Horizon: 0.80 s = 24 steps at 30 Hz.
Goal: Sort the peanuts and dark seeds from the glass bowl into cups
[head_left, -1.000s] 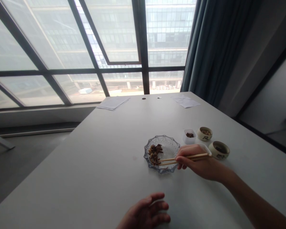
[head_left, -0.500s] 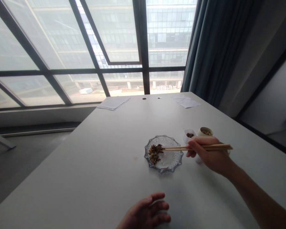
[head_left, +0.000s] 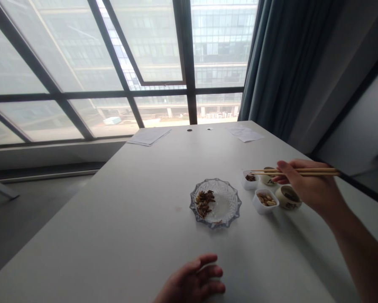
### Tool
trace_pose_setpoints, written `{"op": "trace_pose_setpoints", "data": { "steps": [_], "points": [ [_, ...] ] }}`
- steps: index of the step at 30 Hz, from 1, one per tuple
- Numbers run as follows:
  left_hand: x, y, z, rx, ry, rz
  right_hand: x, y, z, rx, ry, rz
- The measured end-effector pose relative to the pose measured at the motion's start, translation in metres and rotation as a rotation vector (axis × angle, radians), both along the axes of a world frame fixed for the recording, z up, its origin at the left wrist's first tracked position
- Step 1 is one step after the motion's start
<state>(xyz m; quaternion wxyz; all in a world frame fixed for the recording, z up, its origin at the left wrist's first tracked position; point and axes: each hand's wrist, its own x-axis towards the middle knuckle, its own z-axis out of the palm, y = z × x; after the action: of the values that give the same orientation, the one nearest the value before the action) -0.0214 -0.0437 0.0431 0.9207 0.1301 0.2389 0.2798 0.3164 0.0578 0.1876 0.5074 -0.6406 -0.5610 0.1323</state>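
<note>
My right hand (head_left: 309,185) grips a pair of wooden chopsticks (head_left: 318,171), their tips over a small white cup (head_left: 248,184) of dark brown pieces. Whether the tips pinch anything is too small to tell. Under the hand and beside it are another white cup (head_left: 261,208) with pale brown nuts or seeds, and two cream-coloured jars, a near one (head_left: 285,203) and a far one (head_left: 266,180) partly hidden. Left of these sits a scalloped glass plate (head_left: 231,214) with a heap of brown, elongated pieces (head_left: 204,204) on its left side. My left hand (head_left: 197,277) hovers near the front, fingers apart, holding nothing.
The white table (head_left: 129,219) stretches toward the windows. Paper sheets lie at its far left (head_left: 149,136) and a paper stack (head_left: 246,134) at its far right. A dark blue curtain (head_left: 271,63) hangs beyond the right edge.
My right hand has carried the chopsticks from the heap on the glass plate rightward and away, over the small white cup. The near cup and jar now show. My left hand has stayed put.
</note>
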Motion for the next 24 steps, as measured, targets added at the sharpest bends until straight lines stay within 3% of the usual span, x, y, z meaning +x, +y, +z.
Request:
{"op": "trace_pose_setpoints", "data": {
  "steps": [5, 9, 14, 24],
  "points": [
    [0.000, 0.000, -0.001, -0.002, -0.004, 0.003, -0.016, -0.003, -0.003, 0.009, 0.042, 0.082],
    [0.001, 0.001, -0.002, -0.010, 0.001, 0.001, -0.037, -0.007, -0.010, -0.033, 0.007, 0.379],
    [0.000, 0.000, 0.000, -0.011, 0.007, 0.000, -0.063, -0.011, -0.023, 0.036, -0.117, 0.677],
    [0.002, 0.004, 0.005, -0.018, 0.030, 0.005, -0.094, -0.002, -0.057, -0.010, 0.063, 0.797]
  ]
}}
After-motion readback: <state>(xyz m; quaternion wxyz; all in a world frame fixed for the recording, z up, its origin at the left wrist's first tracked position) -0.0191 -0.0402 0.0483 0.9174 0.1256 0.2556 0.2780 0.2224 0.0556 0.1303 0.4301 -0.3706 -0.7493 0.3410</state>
